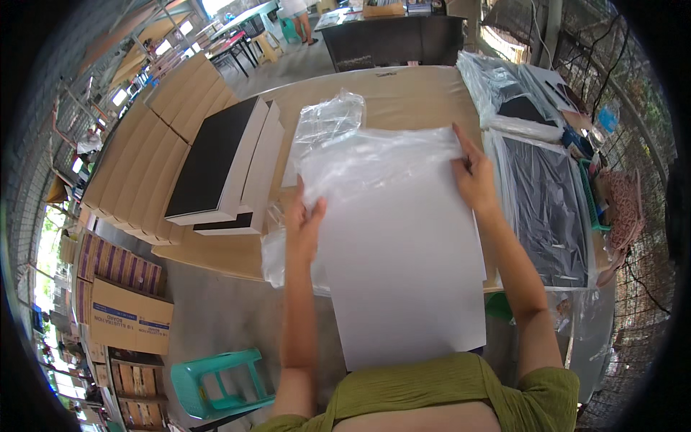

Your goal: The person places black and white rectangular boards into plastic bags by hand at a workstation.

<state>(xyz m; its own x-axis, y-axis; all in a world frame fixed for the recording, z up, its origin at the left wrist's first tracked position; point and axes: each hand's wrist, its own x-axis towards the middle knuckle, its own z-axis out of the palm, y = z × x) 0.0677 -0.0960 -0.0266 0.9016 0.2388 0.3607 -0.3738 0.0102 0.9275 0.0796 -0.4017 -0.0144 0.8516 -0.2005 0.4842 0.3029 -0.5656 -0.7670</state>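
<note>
A large white board [403, 281] extends from my body up over the table, its far end inside a transparent plastic bag [381, 162]. My left hand [304, 223] grips the bag at its left side, thumb on top and fingers along the edge. On the opposite side, my right hand [473, 176] pinches the bag near its upper right corner. Whether the board is one sheet or several stacked together, I cannot tell. More transparent plastic bags [332, 115] lie just beyond, and a crumpled part of plastic [273, 248] shows beside my left wrist.
Black-topped white boards [219, 155] are stacked left on the brown-covered table [410, 97], beside rows of brown cartons [137, 165]. Plastic-wrapped black boards [543, 209] lie right, near a green basket [592, 194]. A green stool [219, 385] stands lower left. Another person [299, 18] stands far back.
</note>
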